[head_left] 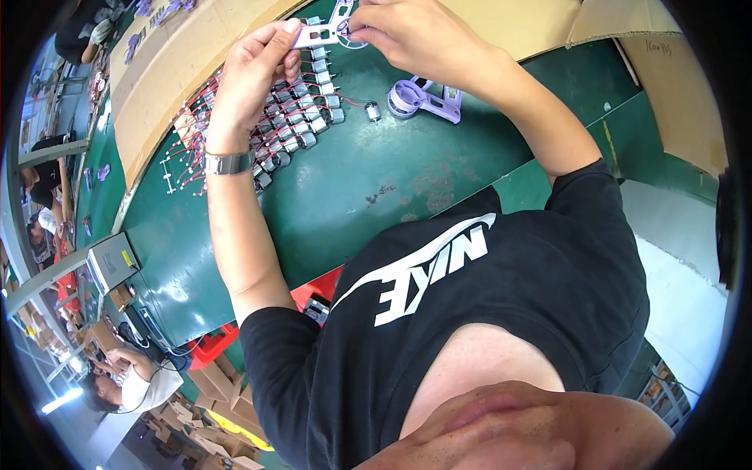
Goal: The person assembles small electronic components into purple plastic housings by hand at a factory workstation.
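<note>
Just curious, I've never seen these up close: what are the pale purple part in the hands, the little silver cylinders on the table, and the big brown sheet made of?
The pale purple flat part looks like moulded plastic: even colour, smooth matt surface. The small silver cylinders with red and black wires seem to be metal-cased, given their shiny grey glint. The big brown sheet appears to be corrugated cardboard: dull tan with creased, folded edges.

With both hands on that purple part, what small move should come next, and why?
Probably seat a motor in the purple part. Left hand and right hand pinch it above the green table; rows of small wired motors lie below, one loose motor beside another purple part.
</note>
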`<state>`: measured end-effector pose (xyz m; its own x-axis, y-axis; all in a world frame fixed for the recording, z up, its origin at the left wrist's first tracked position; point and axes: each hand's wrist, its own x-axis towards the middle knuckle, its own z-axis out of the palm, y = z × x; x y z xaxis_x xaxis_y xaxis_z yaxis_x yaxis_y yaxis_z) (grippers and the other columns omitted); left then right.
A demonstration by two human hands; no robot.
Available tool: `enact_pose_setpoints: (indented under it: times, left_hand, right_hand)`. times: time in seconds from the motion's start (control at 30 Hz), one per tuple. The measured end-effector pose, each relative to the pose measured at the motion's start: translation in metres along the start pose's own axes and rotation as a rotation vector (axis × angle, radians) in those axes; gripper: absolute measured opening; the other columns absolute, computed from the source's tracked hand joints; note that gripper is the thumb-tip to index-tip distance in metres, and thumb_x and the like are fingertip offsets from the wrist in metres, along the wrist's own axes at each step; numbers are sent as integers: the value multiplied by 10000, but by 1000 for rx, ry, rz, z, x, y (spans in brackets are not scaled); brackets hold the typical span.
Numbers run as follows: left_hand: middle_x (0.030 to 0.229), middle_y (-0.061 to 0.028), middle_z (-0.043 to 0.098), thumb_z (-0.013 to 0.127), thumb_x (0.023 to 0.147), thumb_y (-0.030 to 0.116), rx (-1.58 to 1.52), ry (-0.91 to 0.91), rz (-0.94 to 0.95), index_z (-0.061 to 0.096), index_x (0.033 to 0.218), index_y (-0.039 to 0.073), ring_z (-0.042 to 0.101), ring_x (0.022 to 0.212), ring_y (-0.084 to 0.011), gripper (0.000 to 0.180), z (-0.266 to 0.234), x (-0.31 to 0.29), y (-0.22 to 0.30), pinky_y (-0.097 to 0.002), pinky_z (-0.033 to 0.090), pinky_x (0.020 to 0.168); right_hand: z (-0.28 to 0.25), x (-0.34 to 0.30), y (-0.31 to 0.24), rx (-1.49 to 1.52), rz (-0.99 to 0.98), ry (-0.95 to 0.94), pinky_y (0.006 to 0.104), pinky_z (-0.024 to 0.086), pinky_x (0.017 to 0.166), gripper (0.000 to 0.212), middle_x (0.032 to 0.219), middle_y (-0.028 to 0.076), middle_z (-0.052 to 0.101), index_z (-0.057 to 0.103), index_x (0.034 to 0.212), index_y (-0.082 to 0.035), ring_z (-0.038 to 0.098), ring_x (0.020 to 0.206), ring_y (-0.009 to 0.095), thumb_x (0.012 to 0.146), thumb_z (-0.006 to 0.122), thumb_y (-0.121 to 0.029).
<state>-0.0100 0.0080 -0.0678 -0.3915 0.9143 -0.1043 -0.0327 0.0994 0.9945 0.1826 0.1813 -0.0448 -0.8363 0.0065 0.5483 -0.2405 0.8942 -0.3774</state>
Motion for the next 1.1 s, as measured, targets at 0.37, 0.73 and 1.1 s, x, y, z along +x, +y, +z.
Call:
enact_pose_setpoints:
  times: [0.37, 0.73, 1.1]
  left_hand:
    - [764, 38, 511, 571, 1083, 292, 83, 21, 30, 662, 1171, -9, 467, 696, -85, 326, 5, 2, -4, -248, 417, 659]
    - [744, 38, 534, 593, 1073, 275, 125, 92, 41, 683, 1141, -6, 482, 671, -75, 303, 21, -2, 3, -228, 408, 636]
    - [741, 48, 551, 610, 1064, 296, 184, 139, 96, 692, 1076, 15, 491, 659, -60, 294, 23, -4, 8, -224, 418, 620]
  right_hand:
    - [10, -5, -4, 6, 186, 39, 485, 520, 808, 92, 1003, 225, 608, 621, 936, 33, 631, 919, 415, 912, 587, -49]
    - [27, -8, -8, -62, 230, 193, 506, 524, 740, 93, 1009, 218, 608, 602, 948, -8, 646, 857, 420, 861, 628, -29]
    - [20, -3, -6, 203, 340, 235, 470, 512, 781, 50, 934, 222, 629, 627, 947, -8, 636, 871, 417, 921, 618, -50]
